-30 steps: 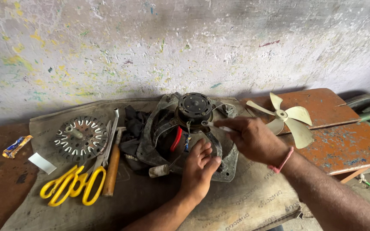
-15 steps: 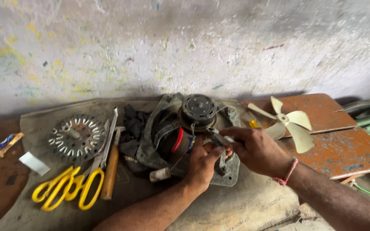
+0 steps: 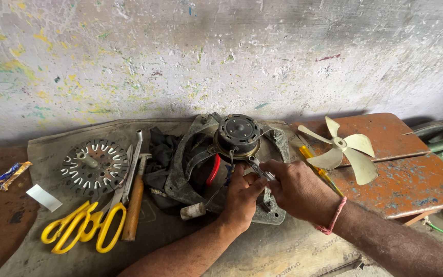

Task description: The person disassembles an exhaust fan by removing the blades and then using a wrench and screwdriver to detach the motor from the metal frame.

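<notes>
From the head view, both forearms run off the bottom edge, and the hands cover the lower front of the motor housing, so what lies under the palms cannot be made out. The left hand rests curled against the housing's frame, its grip narrow; whether it pinches anything is hidden by the fingers. The right hand, with a red thread at the wrist, closes its grip on a small metal tool whose tip points at the round black motor at the top of the housing. The housing sits in the middle of the desk, on a grey mat, with a red wire showing inside it. Left of it lie a wooden-handled hammer, yellow scissors and a slotted metal disc. A yellow screwdriver is partly behind the right hand, and a pale fan blade rests on a rusty orange board to the right.
</notes>
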